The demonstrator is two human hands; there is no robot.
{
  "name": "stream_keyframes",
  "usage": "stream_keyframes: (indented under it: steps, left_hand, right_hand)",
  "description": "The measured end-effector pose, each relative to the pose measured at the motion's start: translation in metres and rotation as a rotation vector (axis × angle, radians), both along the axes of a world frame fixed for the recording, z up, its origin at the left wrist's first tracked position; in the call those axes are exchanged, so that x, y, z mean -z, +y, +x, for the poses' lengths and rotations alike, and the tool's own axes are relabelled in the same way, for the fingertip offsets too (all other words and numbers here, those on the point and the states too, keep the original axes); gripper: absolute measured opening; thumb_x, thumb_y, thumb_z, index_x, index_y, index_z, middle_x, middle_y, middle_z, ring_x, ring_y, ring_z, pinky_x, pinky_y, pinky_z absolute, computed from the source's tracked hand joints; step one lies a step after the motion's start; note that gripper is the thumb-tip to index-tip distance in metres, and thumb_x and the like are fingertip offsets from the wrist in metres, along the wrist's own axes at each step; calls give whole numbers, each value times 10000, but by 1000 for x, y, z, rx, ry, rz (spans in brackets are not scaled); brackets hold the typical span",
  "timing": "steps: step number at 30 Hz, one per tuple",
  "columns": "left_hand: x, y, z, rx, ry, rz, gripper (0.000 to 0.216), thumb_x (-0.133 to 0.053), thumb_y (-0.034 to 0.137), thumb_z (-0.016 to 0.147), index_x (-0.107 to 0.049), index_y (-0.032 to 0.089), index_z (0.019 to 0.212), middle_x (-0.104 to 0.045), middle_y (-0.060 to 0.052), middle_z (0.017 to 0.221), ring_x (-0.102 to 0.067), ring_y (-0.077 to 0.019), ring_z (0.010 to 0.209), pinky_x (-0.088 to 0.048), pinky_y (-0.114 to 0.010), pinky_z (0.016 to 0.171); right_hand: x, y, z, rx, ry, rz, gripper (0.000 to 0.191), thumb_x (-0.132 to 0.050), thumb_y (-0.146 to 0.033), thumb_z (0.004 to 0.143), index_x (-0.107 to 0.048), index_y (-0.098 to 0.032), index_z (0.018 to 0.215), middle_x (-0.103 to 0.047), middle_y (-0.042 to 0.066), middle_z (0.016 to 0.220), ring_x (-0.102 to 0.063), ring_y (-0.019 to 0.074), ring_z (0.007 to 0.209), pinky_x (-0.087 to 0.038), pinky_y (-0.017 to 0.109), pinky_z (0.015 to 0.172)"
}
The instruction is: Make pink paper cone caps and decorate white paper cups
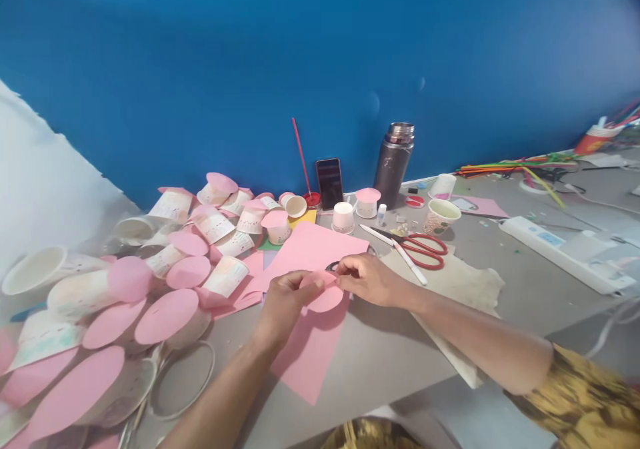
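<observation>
A round piece of pink paper is held up in front of me, just above the table. My left hand pinches its left side, with the thumb lying on the paper. At the circle's right edge, the fingers of my right hand are closed on the rim. Behind those fingertips shows a small dark rounded thing, too covered to name. Beneath both hands lie pink paper sheets. Scissors with red handles and a white pen rest to the right of my right hand.
Many paper cups topped with pink circles crowd the left side. At the back stand a phone, a dark flask and a white cup. Rightward are a patterned cup, a power strip and coloured sticks.
</observation>
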State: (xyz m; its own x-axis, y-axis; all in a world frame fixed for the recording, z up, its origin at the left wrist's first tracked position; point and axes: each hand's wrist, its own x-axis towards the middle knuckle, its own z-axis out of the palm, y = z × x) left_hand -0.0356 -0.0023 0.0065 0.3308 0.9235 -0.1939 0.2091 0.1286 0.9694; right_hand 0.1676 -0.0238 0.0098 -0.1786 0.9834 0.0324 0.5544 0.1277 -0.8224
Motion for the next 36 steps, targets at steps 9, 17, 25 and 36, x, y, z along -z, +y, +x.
stream_keyframes:
  steps: [9,17,25,36]
  left_hand:
    - [-3,0,0,3,83,-8,302,-757,459,703,-805,184,819,-764,-49,883,-648,-237,840,-465,-289,688]
    - [1,4,-1,-81,134,11,301,-749,472,664,-762,176,715,-724,-35,787,-594,-205,723,-394,-263,575]
    - [5,7,-3,-83,61,33,356,-784,516,650,-724,166,686,-661,-32,698,-573,-190,652,-385,-265,545]
    - [6,9,-1,-250,-40,28,254,-723,380,681,-602,171,603,-517,25,569,-423,-112,526,-286,-249,508]
  right_hand:
    - [-10,-25,14,115,-142,-10,149,-657,-285,855,-630,-195,739,-682,-11,676,-557,126,592,-340,249,566]
    - [-5,-19,123,530,-599,91,233,-571,-317,916,-696,-210,751,-697,24,702,-588,167,635,-292,274,571]
    - [4,66,145,580,-467,124,321,-747,-296,803,-723,-174,1099,-770,89,1040,-687,196,799,-440,259,663]
    - [-2,51,85,342,-92,212,205,-666,-327,812,-661,-199,972,-758,44,938,-691,197,824,-490,263,708]
